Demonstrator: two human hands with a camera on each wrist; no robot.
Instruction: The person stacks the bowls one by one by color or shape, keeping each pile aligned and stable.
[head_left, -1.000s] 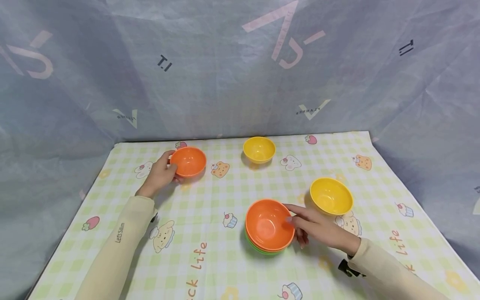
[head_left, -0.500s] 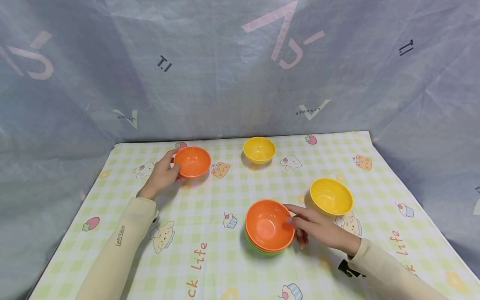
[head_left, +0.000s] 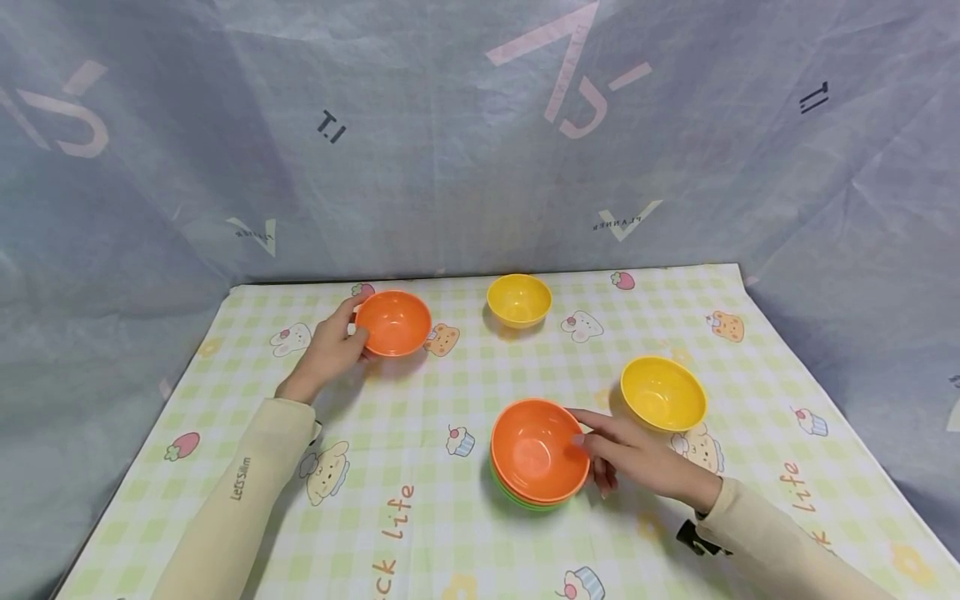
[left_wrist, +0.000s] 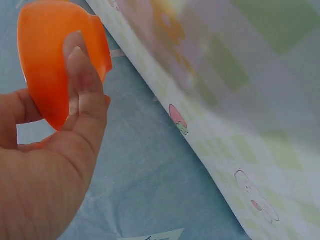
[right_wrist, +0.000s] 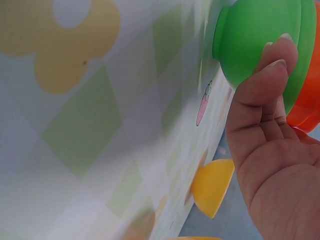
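Note:
At the back left of the head view, my left hand [head_left: 327,348] pinches an orange bowl [head_left: 393,323] by its left side. The thumb lies on the bowl's outside in the left wrist view, and a shadow falls on the cloth below. Nearer the middle stands a stack of an orange bowl [head_left: 538,450] nested over green bowl rims [head_left: 525,502]. My right hand [head_left: 637,454] grips this stack at its right side, thumb at the orange rim. Its curled fingers lie against the green bowl [right_wrist: 250,45] in the right wrist view; how many bowls are stacked is unclear.
One yellow bowl [head_left: 519,300] stands near the table's back edge. Another yellow bowl [head_left: 663,393] sits behind my right hand. A green-checked cloth [head_left: 360,533] with printed cartoons covers the table, and a grey-blue curtain [head_left: 420,167] hangs behind it.
My left hand has carried the orange bowl a little to the right, towards the far yellow bowl. The right hand and the stack have stayed in place.

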